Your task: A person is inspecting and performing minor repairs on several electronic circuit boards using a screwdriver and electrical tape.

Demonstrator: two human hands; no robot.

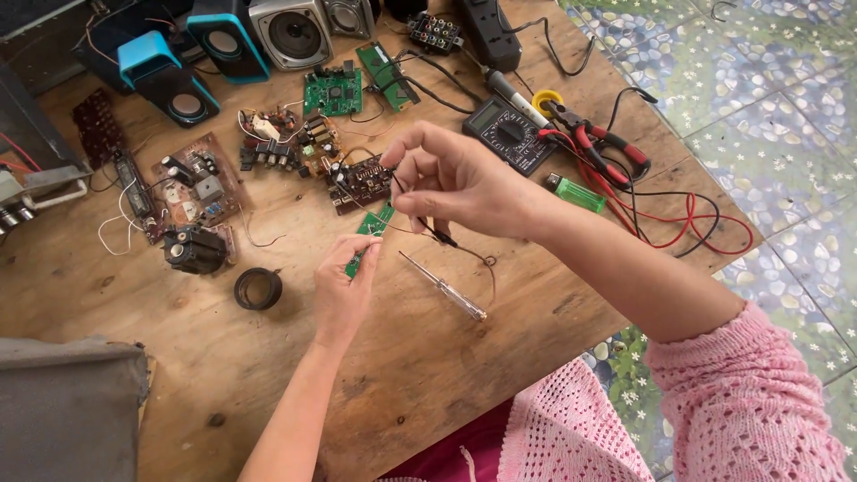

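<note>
The left hand (341, 284) pinched a small green board (373, 226) by its lower edge, holding it just above the tabletop (428, 366) near centre. The right hand (446, 178), at one o'clock from the left, was closed with fingertips pressed on a thin black wire (444, 237) that ran down to the board and trailed off in a loop toward four o'clock. The step in hand looked like fitting or checking that wire at the board; the next move would seem to call for a steady left hand and a fine aim of the wire tip at one small spot.

A screwdriver (444, 286) lay just at four o'clock from the board. A meter (510, 134) and red pliers (596, 147) sat at two o'clock, a green lighter (577, 194) beside them, speakers (228, 40) at eleven o'clock, a black ring (258, 288) at nine.

Where the wire met the board was too small to make out. The right fingers hid the wire's upper end, and the frame cut off grey objects at left.
</note>
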